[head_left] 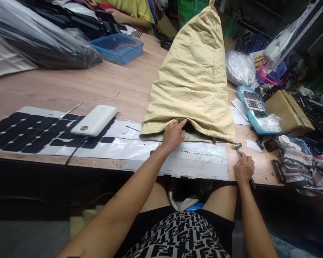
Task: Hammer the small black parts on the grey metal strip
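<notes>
A pale yellow cloth bag (191, 82), tied at its top, stands over the far side of the work area. My left hand (174, 136) is at its raised front hem, index finger stretched along the edge and the other fingers curled. A dark gap shows beneath the lifted cloth; what lies inside is hidden. To the right, my right hand (244, 168) is closed round the handle of a small hammer (237, 146), its yellowish head pointing away from me. Between my hands lies a clear-covered white sheet (196, 161) with slots along its near edge.
A white power bank (94, 120) with a cable rests on a sheet of dark cells (29, 130) at the left. Behind are a blue basket (118, 48) and a co-worker's yellow sleeve (140, 10). A calculator (253, 100), cardboard box (288, 111) and striped cloth (298, 165) crowd the right.
</notes>
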Tool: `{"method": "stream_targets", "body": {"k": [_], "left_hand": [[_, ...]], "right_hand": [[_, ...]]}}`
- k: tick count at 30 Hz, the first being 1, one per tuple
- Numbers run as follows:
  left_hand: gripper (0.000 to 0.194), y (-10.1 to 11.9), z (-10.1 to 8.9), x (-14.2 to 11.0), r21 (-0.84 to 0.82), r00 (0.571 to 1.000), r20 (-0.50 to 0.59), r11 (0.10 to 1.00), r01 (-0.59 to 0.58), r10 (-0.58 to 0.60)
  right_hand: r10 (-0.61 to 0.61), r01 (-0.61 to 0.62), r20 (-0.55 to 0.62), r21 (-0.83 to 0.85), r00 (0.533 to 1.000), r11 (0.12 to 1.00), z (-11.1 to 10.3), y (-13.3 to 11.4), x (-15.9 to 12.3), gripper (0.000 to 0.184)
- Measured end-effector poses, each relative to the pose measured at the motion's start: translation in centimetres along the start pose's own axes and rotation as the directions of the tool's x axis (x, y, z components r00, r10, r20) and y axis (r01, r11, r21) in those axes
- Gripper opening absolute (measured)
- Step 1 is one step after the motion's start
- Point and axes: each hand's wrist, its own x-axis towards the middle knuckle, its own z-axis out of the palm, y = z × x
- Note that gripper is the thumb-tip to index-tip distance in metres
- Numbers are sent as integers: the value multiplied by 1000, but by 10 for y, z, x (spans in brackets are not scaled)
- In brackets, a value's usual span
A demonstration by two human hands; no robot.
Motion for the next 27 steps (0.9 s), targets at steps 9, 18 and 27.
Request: {"method": "stream_targets", "body": {"k": [9, 18, 27], "left_hand": [[29, 17, 13, 30, -90, 997, -33, 994, 66, -69], [33, 3, 12, 41, 69, 990, 137, 997, -34, 25], [20, -5, 10, 41, 176, 988, 154, 983, -48, 21]], "right_hand": [[4, -4, 10, 5, 1000, 1000, -1, -2, 0, 38], [13, -13, 11, 14, 1000, 1000, 3, 0, -1, 37], [12, -12, 19, 11, 1000, 1000, 1, -1, -1, 39]]}}
